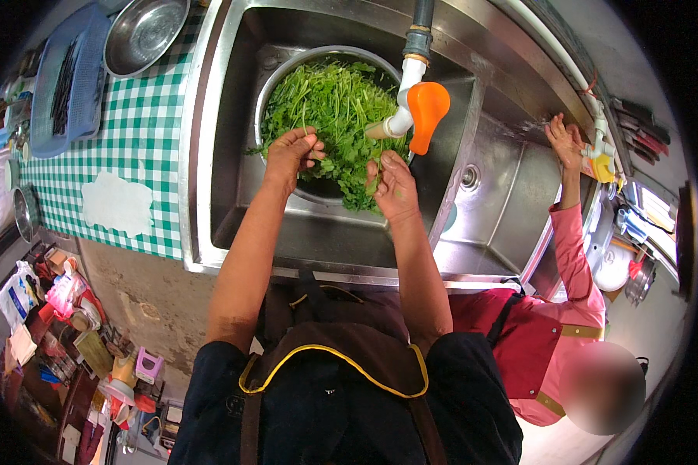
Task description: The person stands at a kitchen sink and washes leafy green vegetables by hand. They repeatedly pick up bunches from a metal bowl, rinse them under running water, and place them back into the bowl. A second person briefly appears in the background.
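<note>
A heap of leafy green cilantro (326,101) fills a round metal basin (262,101), which stands inside the left sink bowl (236,155). At the heap's near left edge, my left hand (295,153) is closed, thumb and forefinger pinching at a thin cilantro stem. My right hand (396,184) is closed too, its fingertips on a cilantro sprig (361,190) at the heap's near right side. Some leaves hang over the basin's near rim. Above the right part of the basin juts a white tap pipe (399,120) with an orange handle (428,112).
To the right is a second sink bowl (492,194); a co-worker in a pink sleeve (578,248) reaches a raised hand (564,141) past it. On the left, a checked cloth (136,116) carries a blue basket (70,85) and a metal bowl (146,35).
</note>
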`<state>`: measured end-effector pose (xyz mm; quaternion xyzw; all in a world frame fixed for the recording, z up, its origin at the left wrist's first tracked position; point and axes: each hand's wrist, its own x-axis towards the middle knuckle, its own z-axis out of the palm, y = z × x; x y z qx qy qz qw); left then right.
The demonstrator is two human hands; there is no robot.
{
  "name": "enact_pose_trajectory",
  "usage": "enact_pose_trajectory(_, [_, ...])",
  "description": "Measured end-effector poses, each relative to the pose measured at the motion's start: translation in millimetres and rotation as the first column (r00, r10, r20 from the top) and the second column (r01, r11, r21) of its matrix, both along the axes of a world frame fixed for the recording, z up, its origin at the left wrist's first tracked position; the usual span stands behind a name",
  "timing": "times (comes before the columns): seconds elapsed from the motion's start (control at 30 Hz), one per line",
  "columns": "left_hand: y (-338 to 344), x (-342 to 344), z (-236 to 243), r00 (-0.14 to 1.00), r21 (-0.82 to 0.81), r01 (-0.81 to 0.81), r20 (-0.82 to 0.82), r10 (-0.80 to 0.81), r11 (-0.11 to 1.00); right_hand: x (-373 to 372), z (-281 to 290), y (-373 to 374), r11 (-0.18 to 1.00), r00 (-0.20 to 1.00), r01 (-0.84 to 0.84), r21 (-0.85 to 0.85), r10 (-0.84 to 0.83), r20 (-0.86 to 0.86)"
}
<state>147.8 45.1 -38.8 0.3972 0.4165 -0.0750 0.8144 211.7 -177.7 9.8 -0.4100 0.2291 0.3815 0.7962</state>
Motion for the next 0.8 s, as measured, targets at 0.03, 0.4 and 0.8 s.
enact_pose_trajectory(0.03, [1, 1, 2, 1.000, 0.014, 0.010, 0.011, -0.010, 1.000, 1, 1, 1, 0.998, 1.000, 0.027, -0.058, -0.027, -0.006])
enact_pose_trajectory(0.4, [34, 23, -3, 0.992, -0.037, 0.099, 0.084, -0.096, 0.994, -9, 3, -11, 0.993, 0.995, -0.092, -0.068, 0.095, 0.043])
enact_pose_trajectory(0.8, [46, 45, -31, 0.913, 0.454, 0.331, 0.069, -0.403, 0.827, -17, -1, -11, 0.988, 0.998, -0.067, -0.138, 0.068, 0.004])
